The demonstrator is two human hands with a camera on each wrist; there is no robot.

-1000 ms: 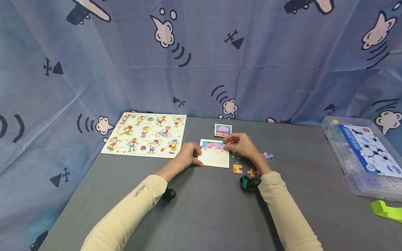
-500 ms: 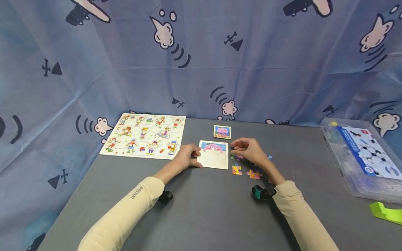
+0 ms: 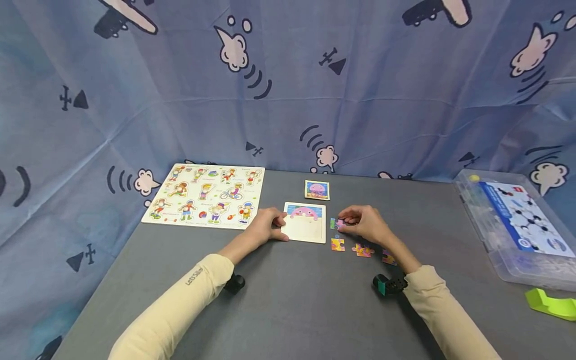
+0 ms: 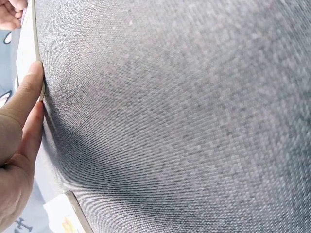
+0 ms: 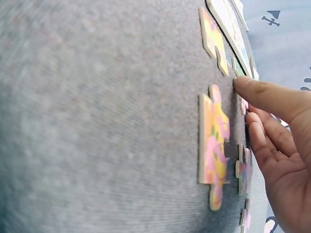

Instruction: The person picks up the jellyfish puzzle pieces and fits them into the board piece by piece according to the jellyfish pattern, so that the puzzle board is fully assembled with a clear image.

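Observation:
A pale puzzle tray point(image 3: 303, 230) lies on the grey table, its top row filled with a pink sea-creature picture and the lower part bare wood. At its left edge my left hand point(image 3: 264, 225) holds it, thumb near the front corner; the left wrist view shows thumb point(image 4: 33, 77) and a finger on the tray's rim. To the tray's right, my right hand point(image 3: 366, 223) pinches a green-and-pink jigsaw piece point(image 3: 340, 224) between thumb and fingers, low over the table. Nearer me lie a yellow piece point(image 3: 338, 244), an orange-pink piece point(image 5: 214, 145) and another piece point(image 3: 389, 257).
Behind the tray is a small picture tile point(image 3: 317, 190) with a pink octopus. A large board of sports figures point(image 3: 207, 195) lies at the left. Far right are a clear plastic case point(image 3: 495, 250) and a green plastic object point(image 3: 551, 303). A blue patterned curtain point(image 3: 288, 100) hangs behind.
My right hand has moved right, away from the tray's top right corner, and down to the green-and-pink jigsaw piece, which it now pinches. My left hand has stayed on the tray's edge.

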